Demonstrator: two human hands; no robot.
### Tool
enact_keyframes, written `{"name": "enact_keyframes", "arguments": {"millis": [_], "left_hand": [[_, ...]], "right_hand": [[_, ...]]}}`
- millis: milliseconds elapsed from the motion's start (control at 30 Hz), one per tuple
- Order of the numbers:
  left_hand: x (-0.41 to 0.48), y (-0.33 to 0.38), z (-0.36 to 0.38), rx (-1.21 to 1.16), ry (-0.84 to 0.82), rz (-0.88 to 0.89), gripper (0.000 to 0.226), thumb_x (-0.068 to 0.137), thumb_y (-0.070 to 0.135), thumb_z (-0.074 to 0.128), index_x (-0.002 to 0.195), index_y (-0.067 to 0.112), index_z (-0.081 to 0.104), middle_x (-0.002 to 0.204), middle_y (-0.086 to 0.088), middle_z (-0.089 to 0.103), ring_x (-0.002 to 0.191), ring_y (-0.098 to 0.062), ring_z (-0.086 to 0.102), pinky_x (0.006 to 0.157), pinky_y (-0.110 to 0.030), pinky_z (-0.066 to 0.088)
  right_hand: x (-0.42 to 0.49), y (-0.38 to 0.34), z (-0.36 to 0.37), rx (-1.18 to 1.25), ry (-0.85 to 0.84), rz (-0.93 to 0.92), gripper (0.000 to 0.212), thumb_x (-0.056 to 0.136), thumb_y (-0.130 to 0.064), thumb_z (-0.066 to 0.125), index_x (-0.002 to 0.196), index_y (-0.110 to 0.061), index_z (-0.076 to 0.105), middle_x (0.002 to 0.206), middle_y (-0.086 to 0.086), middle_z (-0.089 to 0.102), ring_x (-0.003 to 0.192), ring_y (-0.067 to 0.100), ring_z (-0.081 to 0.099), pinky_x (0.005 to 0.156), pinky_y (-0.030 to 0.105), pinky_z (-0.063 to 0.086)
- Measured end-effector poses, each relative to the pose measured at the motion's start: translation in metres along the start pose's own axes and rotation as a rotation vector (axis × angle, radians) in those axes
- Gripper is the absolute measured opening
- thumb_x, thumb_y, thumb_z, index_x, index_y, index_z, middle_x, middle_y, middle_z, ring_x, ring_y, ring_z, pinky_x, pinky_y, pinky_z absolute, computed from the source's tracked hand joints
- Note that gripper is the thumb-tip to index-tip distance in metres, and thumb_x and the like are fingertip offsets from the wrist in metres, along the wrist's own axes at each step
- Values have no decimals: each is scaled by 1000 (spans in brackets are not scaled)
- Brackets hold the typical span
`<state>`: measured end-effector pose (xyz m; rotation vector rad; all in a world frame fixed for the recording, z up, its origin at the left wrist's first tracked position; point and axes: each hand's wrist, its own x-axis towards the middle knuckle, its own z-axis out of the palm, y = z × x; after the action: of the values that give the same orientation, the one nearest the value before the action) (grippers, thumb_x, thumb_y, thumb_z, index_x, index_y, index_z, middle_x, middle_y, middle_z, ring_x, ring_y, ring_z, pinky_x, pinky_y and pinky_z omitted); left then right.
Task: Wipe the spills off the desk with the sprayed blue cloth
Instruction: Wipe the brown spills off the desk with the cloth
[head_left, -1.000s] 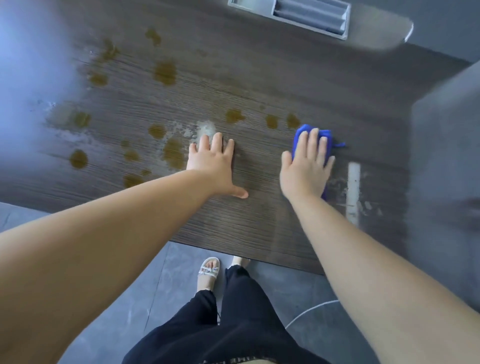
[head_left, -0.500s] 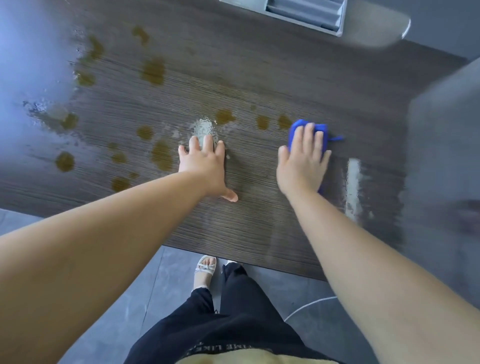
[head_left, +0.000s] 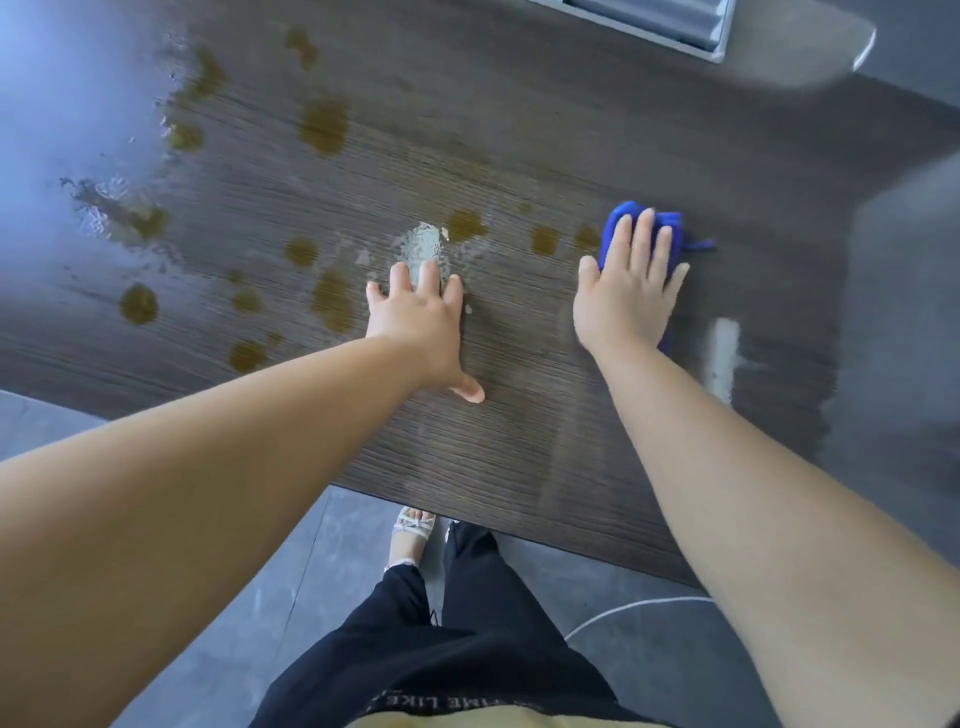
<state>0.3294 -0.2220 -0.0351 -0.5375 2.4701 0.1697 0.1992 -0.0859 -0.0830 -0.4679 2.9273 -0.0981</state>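
Right hand (head_left: 626, 306) fingers straight, pressing blue cloth (head_left: 670, 228) flat on worktop (head_left: 519, 130); spills (head_left: 544, 239) just left. Left hand (head_left: 415, 322) flat, splayed.

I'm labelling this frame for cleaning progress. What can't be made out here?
All in the head view:
- Folded blue cloth: mostly covered by the right hand pressing it.
- Brown spills at the dark wood-grain desk's far left: washed out by bright glare.
- Grey slotted tray: cut off by the top edge.
- Grey shape at right: too blurred to identify.
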Motion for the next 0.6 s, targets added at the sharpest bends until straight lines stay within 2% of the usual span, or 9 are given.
{"name": "enact_keyframes", "arguments": {"millis": [100, 200, 267, 367, 433, 467, 500, 533, 600], "left_hand": [[1, -1, 1, -3, 13, -2, 125, 52, 75, 70, 147, 16, 13, 150, -9, 13, 138, -36, 12, 112, -53, 21], [0, -2, 2, -5, 7, 6, 127, 53, 76, 69, 148, 17, 10, 151, -9, 11, 139, -36, 8, 113, -54, 19], [1, -2, 2, 7, -3, 14, 128, 54, 77, 68, 149, 16, 7, 151, -9, 11, 139, -37, 8, 113, -53, 18], [2, -3, 2, 4, -1, 8, 128, 53, 78, 68, 148, 16, 9, 149, -9, 13, 138, -36, 10, 113, -53, 19], [2, -2, 1, -2, -4, 5, 127, 51, 77, 69, 147, 16, 12, 148, -9, 15, 138, -35, 11, 113, -53, 20], [2, -2, 1, -6, -6, 2, 126, 51, 77, 70, 146, 16, 14, 147, -9, 16, 138, -35, 12, 113, -54, 20], [2, -1, 1, -11, -7, -1, 125, 50, 76, 71, 145, 16, 15, 147, -8, 17, 137, -35, 12, 113, -54, 19], [2, -1, 1, -19, -7, -5, 124, 50, 75, 71, 144, 16, 17, 147, -8, 17, 137, -35, 12, 113, -54, 19], [2, -1, -1, -31, -4, -10, 121, 50, 74, 73, 143, 16, 19, 146, -9, 17, 138, -35, 12, 113, -54, 19]], "right_hand": [[-44, -15, 9, -51, -46, -447, 59, 99, -40, 29, 151, -15, 14, 159, 3, 8, 146, 24, 6, 115, 49, 6], [-58, 26, 8, -102, -99, -802, 58, 94, -42, 31, 146, -16, 33, 154, 3, 28, 142, 25, 25, 113, 50, 20], [-30, 62, 4, -124, -66, -769, 59, 92, -42, 31, 144, -15, 36, 153, 5, 31, 140, 27, 28, 111, 54, 24], [17, 73, -6, -68, -39, -327, 57, 98, -38, 30, 150, -15, 21, 159, 3, 13, 146, 25, 11, 115, 53, 14], [30, 42, -5, -20, 13, -36, 58, 100, -36, 29, 151, -15, 12, 160, 1, 4, 146, 23, 2, 117, 49, 5], [29, 22, -4, 10, 22, 41, 59, 100, -37, 28, 152, -15, 10, 160, 1, 1, 146, 23, 0, 117, 49, 4], [22, 4, -3, 27, 25, 36, 59, 100, -39, 28, 152, -15, 10, 160, 2, 1, 146, 23, 0, 117, 49, 3], [11, -11, 2, 23, 25, -49, 60, 100, -39, 28, 151, -14, 11, 160, 3, 2, 146, 24, 2, 116, 49, 3], [-22, -26, 9, -5, 12, -347, 60, 99, -41, 29, 151, -14, 16, 159, 5, 9, 146, 25, 8, 115, 49, 6]]}}
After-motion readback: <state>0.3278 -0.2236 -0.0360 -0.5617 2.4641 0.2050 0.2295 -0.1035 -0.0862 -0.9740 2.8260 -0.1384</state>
